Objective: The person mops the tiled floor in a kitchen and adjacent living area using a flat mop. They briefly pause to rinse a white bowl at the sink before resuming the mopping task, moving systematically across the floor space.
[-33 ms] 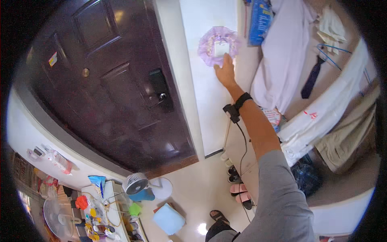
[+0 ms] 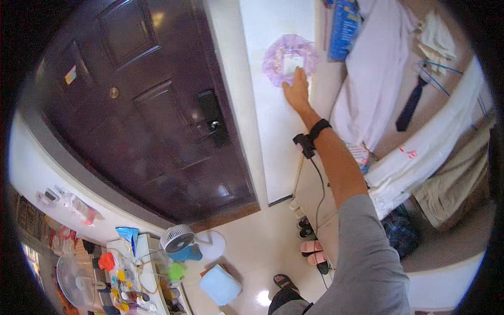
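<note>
My right hand [image 2: 297,92] reaches up to a white wall switch plate [image 2: 292,64] inside a lilac frilly surround [image 2: 273,58]. One finger rests at the plate's lower part; my thumb is spread to the left, and nothing is held. A black band with a small cabled device [image 2: 304,144] is on my wrist, below a grey short sleeve. My left hand is out of view.
A dark panelled door [image 2: 131,121] is left. Clothes [image 2: 367,73] hang on the right wall, shoes [image 2: 310,247] stand below. A white fan [image 2: 178,239], a folded light-blue item [image 2: 220,283] and a cluttered shelf unit [image 2: 147,278] are lower left. My sandalled foot [image 2: 283,283] shows.
The view has shifted slightly, so the door, switch and arm appear a little farther right. My right hand stays at the switch.
</note>
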The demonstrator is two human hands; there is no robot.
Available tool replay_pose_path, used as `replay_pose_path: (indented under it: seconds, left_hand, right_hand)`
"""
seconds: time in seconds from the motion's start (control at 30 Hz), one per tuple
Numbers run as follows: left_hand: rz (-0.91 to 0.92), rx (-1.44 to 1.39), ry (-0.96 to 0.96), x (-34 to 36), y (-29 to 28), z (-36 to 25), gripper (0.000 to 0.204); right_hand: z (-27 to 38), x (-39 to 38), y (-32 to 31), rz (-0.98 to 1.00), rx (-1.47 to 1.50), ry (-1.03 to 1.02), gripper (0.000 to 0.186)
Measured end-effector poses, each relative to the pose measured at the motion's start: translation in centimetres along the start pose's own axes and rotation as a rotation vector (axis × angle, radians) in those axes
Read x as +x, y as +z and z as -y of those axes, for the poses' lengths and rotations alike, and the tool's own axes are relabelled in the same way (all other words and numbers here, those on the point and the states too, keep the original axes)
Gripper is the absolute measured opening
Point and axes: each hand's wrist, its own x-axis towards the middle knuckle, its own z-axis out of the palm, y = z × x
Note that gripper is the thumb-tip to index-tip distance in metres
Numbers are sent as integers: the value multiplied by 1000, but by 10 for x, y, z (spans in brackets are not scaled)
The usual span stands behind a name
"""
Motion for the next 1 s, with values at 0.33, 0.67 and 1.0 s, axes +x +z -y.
replay_pose_path:
  seconds: [0.33,0.67,1.0]
  left_hand:
    - [-265,-147,43,-24,-121,-25,15]
    - [-562,-359,-26,-83,-259,-8,20]
    - [-354,-222,-155,-156,-411,22,16]
  right_hand:
    - [-38,21,49,-139,-132,-241,56]
    - [105,-386,-74,382,529,-45,39]
    - [262,-818,-265,2578,623,695,25]
